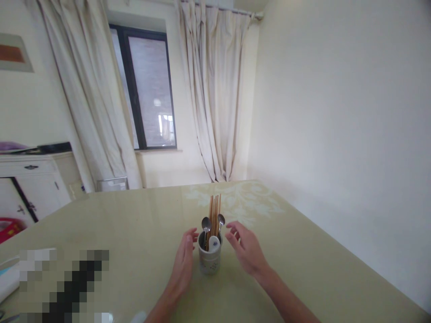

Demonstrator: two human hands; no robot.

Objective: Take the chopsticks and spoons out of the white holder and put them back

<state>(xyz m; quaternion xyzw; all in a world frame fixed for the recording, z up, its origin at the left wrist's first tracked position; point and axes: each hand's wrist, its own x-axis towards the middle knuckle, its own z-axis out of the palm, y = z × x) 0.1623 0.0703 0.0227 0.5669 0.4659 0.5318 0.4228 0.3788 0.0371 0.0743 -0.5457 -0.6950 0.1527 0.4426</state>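
A grey utensil holder point(209, 262) with small dark holes stands upright on the table between my two hands. Out of it rise several wooden chopsticks point(215, 211), a metal spoon point(206, 224) on the left and another metal spoon point(221, 220) on the right. A white ceramic spoon point(214, 244) with a blue mark leans at its front rim. My left hand point(185, 253) is beside the holder's left side, fingers apart and curved toward it; whether they touch it I cannot tell. To the right, my right hand point(245, 246) hovers apart from the holder, its fingers loosely spread and nothing in them.
The pale green table point(141, 229) has a leaf pattern at its far end and meets a white wall point(343, 134) on the right. At the left front, a blurred-out patch point(74, 287) hides something dark. A white cabinet point(43, 175) and curtains point(215, 89) stand beyond.
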